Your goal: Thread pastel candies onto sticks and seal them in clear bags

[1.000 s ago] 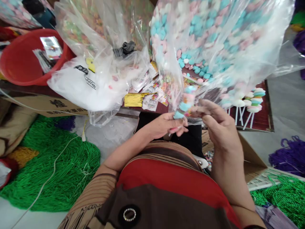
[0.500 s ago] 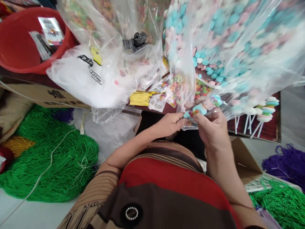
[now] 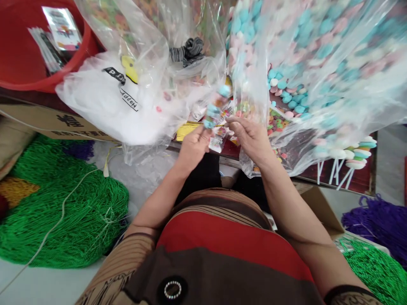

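Note:
My left hand (image 3: 196, 146) is closed around the lower end of a marshmallow skewer (image 3: 212, 113), which stands tilted up and is blurred. Its pieces are light blue with some orange and red. My right hand (image 3: 249, 136) pinches a thin yellow twist tie (image 3: 219, 125) whose far end reaches the skewer near my left fingers. Left of the hands lies a bundle of yellow twist ties (image 3: 186, 131). Printed wrappers (image 3: 217, 143) lie behind and under the hands. Close to my right wrist is a clear bag with ring-shaped candies (image 3: 277, 123).
Large clear bags of blue, pink and white marshmallows (image 3: 305, 38) fill the back right. Finished marshmallow pops on sticks (image 3: 355, 156) lie at the right table edge. A white printed bag (image 3: 127, 114) and a red basin (image 3: 78, 57) stand left. Green cords (image 3: 63, 212) pile on the floor.
Both hands moved left and up toward the twist ties. The skewer, earlier between both hands, is now upright in my left hand. My right hand has let it go and taken a yellow twist tie.

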Demonstrator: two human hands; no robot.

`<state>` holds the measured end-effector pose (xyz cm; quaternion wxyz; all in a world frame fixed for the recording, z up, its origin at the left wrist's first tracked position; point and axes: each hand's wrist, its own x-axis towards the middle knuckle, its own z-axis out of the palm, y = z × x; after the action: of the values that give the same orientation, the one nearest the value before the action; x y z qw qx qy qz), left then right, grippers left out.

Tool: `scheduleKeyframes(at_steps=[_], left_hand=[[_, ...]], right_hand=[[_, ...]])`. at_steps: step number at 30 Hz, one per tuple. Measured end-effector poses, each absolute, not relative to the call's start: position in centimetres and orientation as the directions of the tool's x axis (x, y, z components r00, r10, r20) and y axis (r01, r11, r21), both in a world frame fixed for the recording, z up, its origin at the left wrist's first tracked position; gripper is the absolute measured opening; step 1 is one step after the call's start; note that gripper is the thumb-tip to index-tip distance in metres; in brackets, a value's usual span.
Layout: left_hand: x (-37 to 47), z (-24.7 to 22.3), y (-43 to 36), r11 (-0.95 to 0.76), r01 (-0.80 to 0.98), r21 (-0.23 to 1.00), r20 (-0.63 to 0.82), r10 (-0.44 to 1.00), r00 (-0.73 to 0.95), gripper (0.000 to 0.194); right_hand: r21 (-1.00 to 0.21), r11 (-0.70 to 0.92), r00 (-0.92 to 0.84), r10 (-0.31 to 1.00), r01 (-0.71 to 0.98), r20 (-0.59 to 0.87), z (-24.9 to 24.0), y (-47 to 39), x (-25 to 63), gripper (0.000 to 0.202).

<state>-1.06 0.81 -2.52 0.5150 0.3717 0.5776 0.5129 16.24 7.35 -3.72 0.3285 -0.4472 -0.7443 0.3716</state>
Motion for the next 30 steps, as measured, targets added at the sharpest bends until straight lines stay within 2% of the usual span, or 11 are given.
scheduleKeyframes(at_steps=[3,6,8,11,14,19,23,26,30], left_hand=[[-2.6,-2.5,1.5,0.246,-0.322,0.914,-0.330,0.913,-0.239,0.035],[-2.8,-2.7,2.0,0.268,-0.368,0.890,-0.369,0.899,-0.237,0.035],[-2.7,-3.0,2.1,0.267,-0.374,0.888,-0.370,0.898,-0.237,0.035],[-2.5,-3.3,2.1,0.261,-0.376,0.889,-0.363,0.902,-0.233,0.035],[-2.6,-3.4,2.0,0.257,-0.377,0.890,-0.358,0.905,-0.228,0.033],[-2.8,-3.4,2.0,0.250,-0.390,0.886,-0.350,0.913,-0.210,0.031],[-2.1,-2.9,1.8,0.300,-0.413,0.860,-0.381,0.915,-0.129,0.030],[-0.7,-2.4,1.7,0.366,-0.427,0.827,-0.411,0.911,-0.017,0.027],[1.1,-1.5,1.5,0.406,-0.449,0.796,-0.425,0.903,0.064,0.018]], right_hand=[[-0.590,0.502,-0.472,0.853,0.632,0.221,-5.0,9.3,15.7,0.032],[-0.384,0.558,-0.526,0.828,0.736,0.194,-6.4,10.3,15.0,0.031],[-0.306,0.572,-0.544,0.820,0.761,0.180,-7.0,10.5,14.7,0.031],[-0.256,0.589,-0.569,0.808,0.766,0.156,-7.6,10.8,14.5,0.031],[-0.269,0.594,-0.579,0.803,0.758,0.141,-7.8,11.4,14.9,0.029],[-0.364,0.514,-0.496,0.855,0.777,0.148,-5.9,11.9,17.0,0.022],[-0.559,0.446,-0.387,0.893,0.699,0.229,-1.8,9.4,18.0,0.016],[-0.716,0.408,-0.392,0.898,0.567,0.201,0.4,6.5,17.6,0.016],[-0.721,0.407,-0.387,0.899,0.560,0.207,0.8,4.3,17.0,0.016]])
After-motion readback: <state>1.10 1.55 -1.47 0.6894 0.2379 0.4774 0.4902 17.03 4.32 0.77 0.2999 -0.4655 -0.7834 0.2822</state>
